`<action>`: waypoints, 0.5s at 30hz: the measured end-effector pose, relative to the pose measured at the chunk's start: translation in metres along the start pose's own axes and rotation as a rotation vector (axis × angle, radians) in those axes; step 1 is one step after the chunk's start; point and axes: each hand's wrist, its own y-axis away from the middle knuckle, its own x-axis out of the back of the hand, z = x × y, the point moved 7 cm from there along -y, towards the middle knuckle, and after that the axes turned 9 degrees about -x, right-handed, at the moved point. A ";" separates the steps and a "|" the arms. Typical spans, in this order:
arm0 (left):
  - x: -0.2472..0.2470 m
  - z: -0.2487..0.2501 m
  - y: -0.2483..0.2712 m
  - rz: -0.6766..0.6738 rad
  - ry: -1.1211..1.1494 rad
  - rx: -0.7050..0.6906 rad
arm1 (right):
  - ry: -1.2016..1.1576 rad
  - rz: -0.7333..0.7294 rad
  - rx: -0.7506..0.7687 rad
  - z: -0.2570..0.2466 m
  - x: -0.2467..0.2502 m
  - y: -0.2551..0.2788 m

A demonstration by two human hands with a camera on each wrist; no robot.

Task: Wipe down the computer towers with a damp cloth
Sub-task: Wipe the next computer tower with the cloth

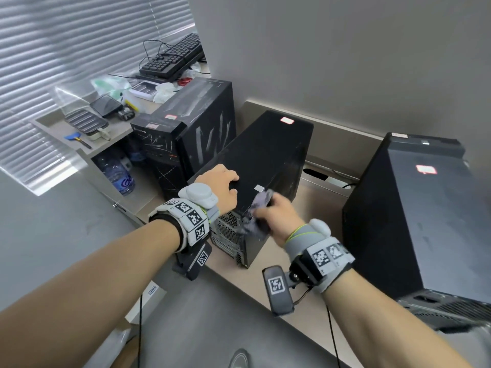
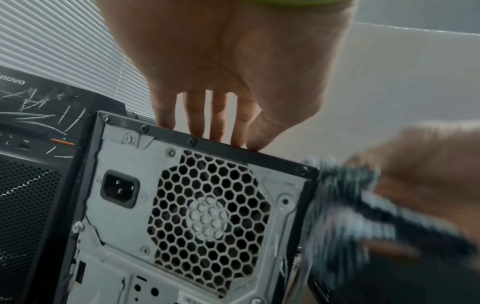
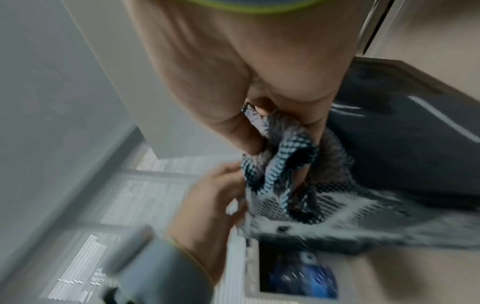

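The right hand (image 1: 279,217) is seen at 6 o'clock of the middle tower (image 1: 268,160), its fingers clenched round a bunched checked cloth (image 1: 256,212) pressed against the tower's upper rear-right edge. The cloth and this hand are blurred in both wrist views, so the exact contact line cannot be made out. The left hand (image 1: 219,188) is laid on the tower's top at 9 o'clock of the cloth, fingers (image 2: 194,115) straight, tips on the rear rim above the fan grille (image 2: 207,222). The tower is tilted. A scratched tower (image 1: 186,128) stands close at 11 o'clock, a third tower (image 1: 414,216) apart at 3 o'clock, partly cut off. A keyboard (image 1: 172,57) lies at 12 o'clock.
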 end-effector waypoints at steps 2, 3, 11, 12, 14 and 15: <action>0.000 0.000 0.001 -0.003 -0.006 0.011 | -0.086 -0.014 0.062 -0.019 0.007 -0.007; 0.000 0.000 0.000 -0.004 -0.009 0.018 | -0.118 -0.006 0.087 -0.021 0.010 -0.010; -0.001 0.002 -0.001 -0.012 -0.028 0.045 | -0.032 0.052 -0.114 0.040 0.018 -0.033; -0.001 0.002 -0.001 -0.015 -0.028 0.049 | -0.003 0.050 -0.143 0.048 0.017 -0.033; -0.001 0.001 -0.002 -0.014 -0.034 0.058 | -0.011 0.039 -0.138 0.047 0.015 -0.031; -0.002 0.000 -0.001 -0.012 -0.033 0.060 | -0.044 0.034 -0.096 0.038 0.014 -0.030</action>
